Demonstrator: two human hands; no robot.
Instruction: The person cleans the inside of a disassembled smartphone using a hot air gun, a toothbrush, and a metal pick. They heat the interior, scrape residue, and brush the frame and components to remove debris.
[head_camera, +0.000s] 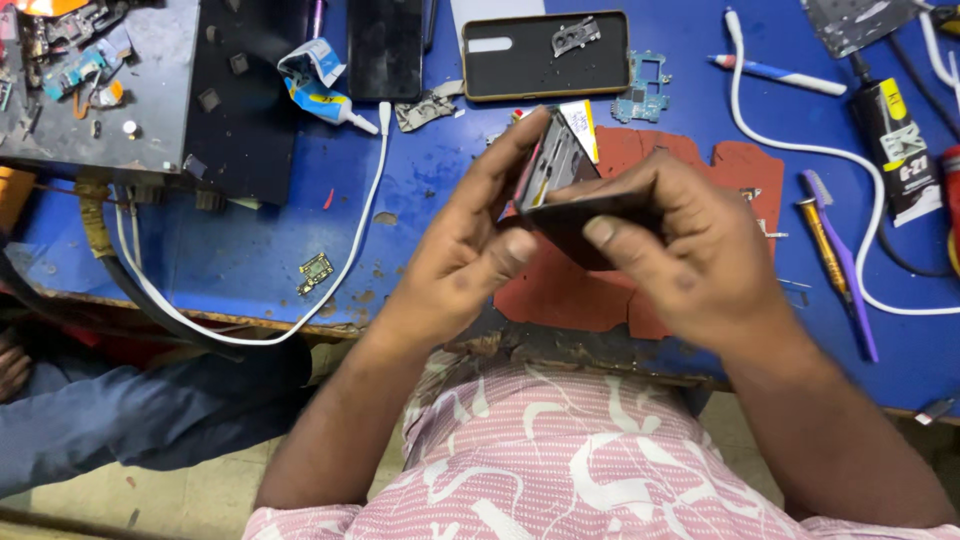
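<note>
Pink-and-white patterned cloth of my shirt (560, 450) fills the bottom of the head view, and just above it both my hands meet over the red mat (600, 290) on the blue table (250, 250). Between them I hold an opened phone (560, 190), tilted up on edge, its insides with the battery facing my left side. My left hand (470, 250) cups its near side, thumb pressed on the lower corner and fingers stretched up along the edge. My right hand (690, 240) pinches the dark back panel, fingers curled over the top. Beyond the phone lies a phone case (545, 60) with a small circuit board (645, 90) beside it. Left of the phone a glue tube (325, 100) and a white cable (350, 250) rest; right of it, a purple tool (845, 270).
</note>
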